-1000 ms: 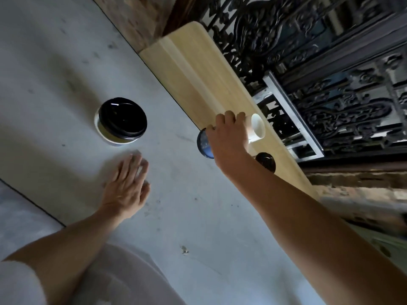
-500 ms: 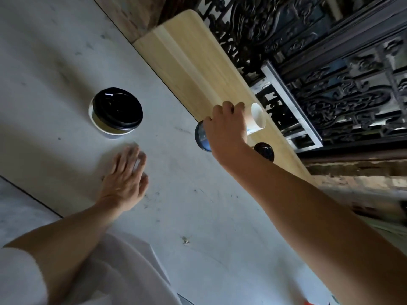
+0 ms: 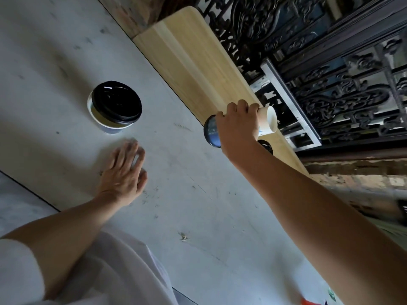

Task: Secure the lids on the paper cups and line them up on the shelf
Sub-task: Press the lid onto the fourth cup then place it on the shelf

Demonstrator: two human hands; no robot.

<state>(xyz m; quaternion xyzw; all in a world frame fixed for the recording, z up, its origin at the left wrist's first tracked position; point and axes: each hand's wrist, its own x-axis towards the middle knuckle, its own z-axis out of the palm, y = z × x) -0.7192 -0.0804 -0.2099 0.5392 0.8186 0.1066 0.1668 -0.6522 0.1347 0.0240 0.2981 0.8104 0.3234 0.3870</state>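
Observation:
My right hand point(image 3: 236, 128) is wrapped around a lidded paper cup point(image 3: 267, 123), held tilted on its side over the edge of the pale wooden shelf point(image 3: 198, 58); its white base points right and its dark lid point(image 3: 210, 133) points left. Just past my wrist, a black lid of another cup point(image 3: 265, 146) shows on the shelf, mostly hidden. A third cup with a black lid point(image 3: 115, 104) stands on the grey floor to the left. My left hand point(image 3: 124, 172) lies flat on the floor below that cup, fingers spread, holding nothing.
Dark carved ironwork point(image 3: 330, 62) and a metal frame point(image 3: 290, 102) rise right behind the shelf. A rough brick edge point(image 3: 352, 172) runs at the shelf's right end. My white clothing point(image 3: 110, 271) fills the bottom left.
The view has shifted slightly. My right hand still holds the tilted cup over the shelf edge; my left hand stays flat on the floor.

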